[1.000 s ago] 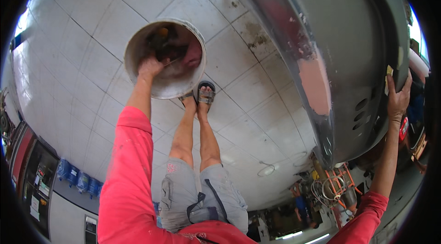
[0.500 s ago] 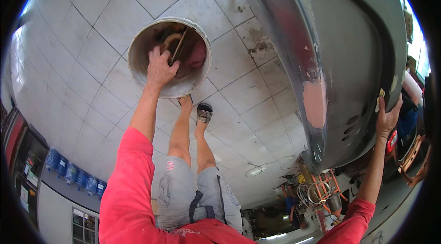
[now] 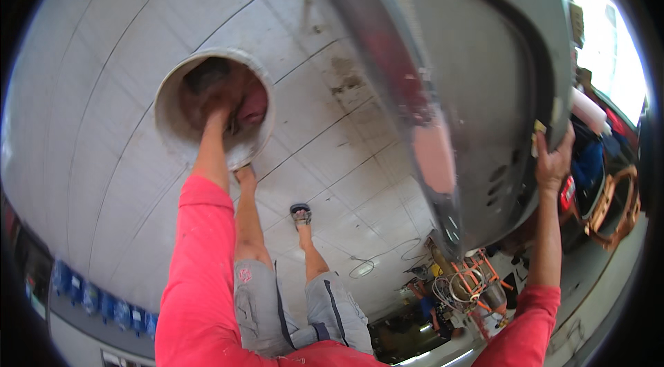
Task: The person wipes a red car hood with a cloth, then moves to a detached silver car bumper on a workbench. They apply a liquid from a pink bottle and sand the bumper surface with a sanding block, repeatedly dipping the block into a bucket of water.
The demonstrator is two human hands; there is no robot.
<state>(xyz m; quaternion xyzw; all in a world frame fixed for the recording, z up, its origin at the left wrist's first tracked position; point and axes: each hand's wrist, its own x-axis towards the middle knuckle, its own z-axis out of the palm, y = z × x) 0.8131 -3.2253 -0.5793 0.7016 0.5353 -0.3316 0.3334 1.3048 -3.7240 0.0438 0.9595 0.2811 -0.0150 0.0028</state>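
Note:
My left hand [image 3: 220,106] is deep inside a whitish bucket [image 3: 168,110] on the left; motion blur and shade hide its fingers. Beside it in the bucket lies a reddish-pink cloth [image 3: 253,106]. A dark grey car bumper [image 3: 477,83] fills the upper right, with a smooth pink filler patch [image 3: 434,160] near its lower edge. My right hand [image 3: 553,168] grips the bumper's right-hand edge, fingers partly behind it. By those fingertips shows a small yellow spot [image 3: 539,128]; whether it is a loose piece or a mark, I cannot tell.
Pale tiles [image 3: 304,160] cover the floor, with a thin hose [image 3: 361,268] lying on it. Orange-framed equipment [image 3: 477,274] stands below the bumper, and a brown wooden frame [image 3: 612,209] at far right. Several blue water bottles [image 3: 91,298] line the lower left.
My left hand has gone deeper into the bucket; the curved-handled tool it was touching is now unclear. The bucket and bumper appear further left as the view shifts. My right hand stays on the bumper.

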